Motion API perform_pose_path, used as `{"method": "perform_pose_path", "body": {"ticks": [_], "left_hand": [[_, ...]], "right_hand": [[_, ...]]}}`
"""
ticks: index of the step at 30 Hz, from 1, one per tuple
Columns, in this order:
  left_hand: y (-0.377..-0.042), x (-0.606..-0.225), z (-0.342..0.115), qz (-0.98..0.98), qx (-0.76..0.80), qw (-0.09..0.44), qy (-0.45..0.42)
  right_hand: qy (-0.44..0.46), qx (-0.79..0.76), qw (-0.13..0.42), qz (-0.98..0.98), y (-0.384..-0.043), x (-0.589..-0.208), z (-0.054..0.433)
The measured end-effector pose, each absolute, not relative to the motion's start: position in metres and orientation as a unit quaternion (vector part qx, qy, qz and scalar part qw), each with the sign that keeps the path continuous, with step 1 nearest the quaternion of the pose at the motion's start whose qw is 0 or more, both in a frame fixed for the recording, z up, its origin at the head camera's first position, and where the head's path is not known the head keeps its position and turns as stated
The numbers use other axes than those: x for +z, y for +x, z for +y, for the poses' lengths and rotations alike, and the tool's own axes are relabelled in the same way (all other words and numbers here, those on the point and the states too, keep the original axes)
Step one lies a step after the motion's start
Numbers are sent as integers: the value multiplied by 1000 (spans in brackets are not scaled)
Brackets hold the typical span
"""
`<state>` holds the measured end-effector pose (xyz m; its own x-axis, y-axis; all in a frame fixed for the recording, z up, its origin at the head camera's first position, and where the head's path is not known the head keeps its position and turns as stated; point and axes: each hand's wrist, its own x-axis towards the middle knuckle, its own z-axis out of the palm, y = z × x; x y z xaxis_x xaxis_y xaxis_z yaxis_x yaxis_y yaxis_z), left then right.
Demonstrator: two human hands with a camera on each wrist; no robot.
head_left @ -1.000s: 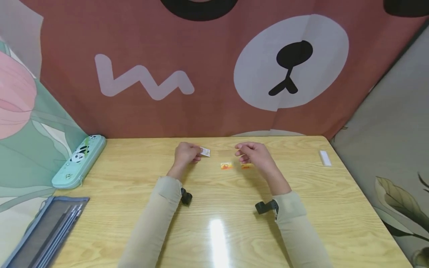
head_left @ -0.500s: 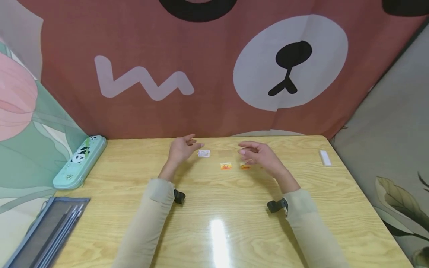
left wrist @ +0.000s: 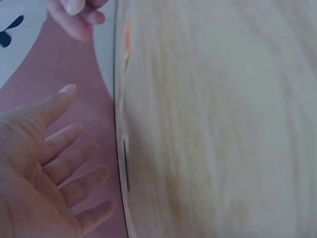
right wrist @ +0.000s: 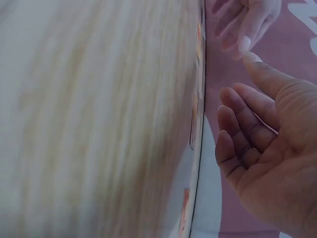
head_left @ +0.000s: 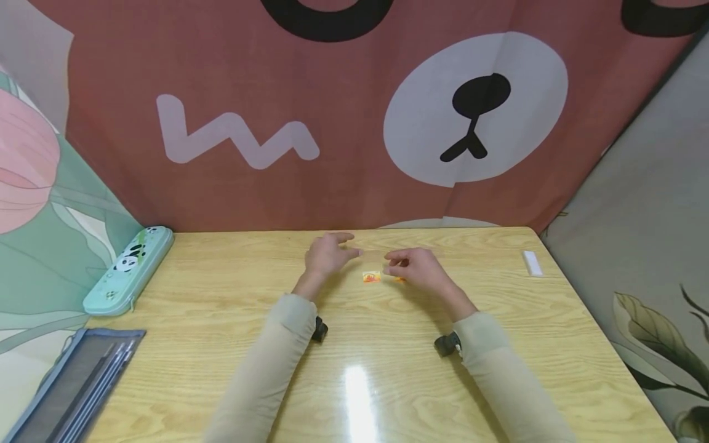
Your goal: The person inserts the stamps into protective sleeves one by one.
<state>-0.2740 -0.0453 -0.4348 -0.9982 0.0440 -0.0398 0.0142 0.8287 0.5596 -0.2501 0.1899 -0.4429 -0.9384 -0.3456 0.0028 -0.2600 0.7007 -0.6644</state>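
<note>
My left hand point(head_left: 329, 255) hovers over the far part of the wooden table, its fingers spread with nothing between them. A small yellow-orange card point(head_left: 372, 277) lies flat between my two hands. To the right, my right hand point(head_left: 418, 269) is above a second orange card point(head_left: 399, 279), partly covering it. The right wrist view shows that hand point(right wrist: 277, 144) with loosely bent fingers, holding nothing. Several thin cards lie near the table edge there, one of them orange point(right wrist: 184, 213). The white card seen earlier is hidden in the head view, behind my left hand.
A mint panda pencil case point(head_left: 130, 271) lies at the back left. In front of it is a mesh zip pouch point(head_left: 83, 381) with pens inside. A white block point(head_left: 533, 263) sits near the right edge. A bear-print cloth point(head_left: 249, 197) hangs behind the table point(head_left: 221, 277).
My left hand let go of the small white card, lifted with fingers spreading, then moved right over its spot. The right hand shifted right, then back left.
</note>
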Motion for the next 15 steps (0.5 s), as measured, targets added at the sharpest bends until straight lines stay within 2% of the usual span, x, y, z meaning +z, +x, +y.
{"method": "perform_pose_path", "body": {"ticks": [9,15], "left_hand": [[-276,-438,-31,950,302,61,44],[-276,-440,-28,957,280,41,55]], "right_hand": [[-188,-320,78,925,-254,-449,177],[-186,-315,84,927,-253,-449,171]]}}
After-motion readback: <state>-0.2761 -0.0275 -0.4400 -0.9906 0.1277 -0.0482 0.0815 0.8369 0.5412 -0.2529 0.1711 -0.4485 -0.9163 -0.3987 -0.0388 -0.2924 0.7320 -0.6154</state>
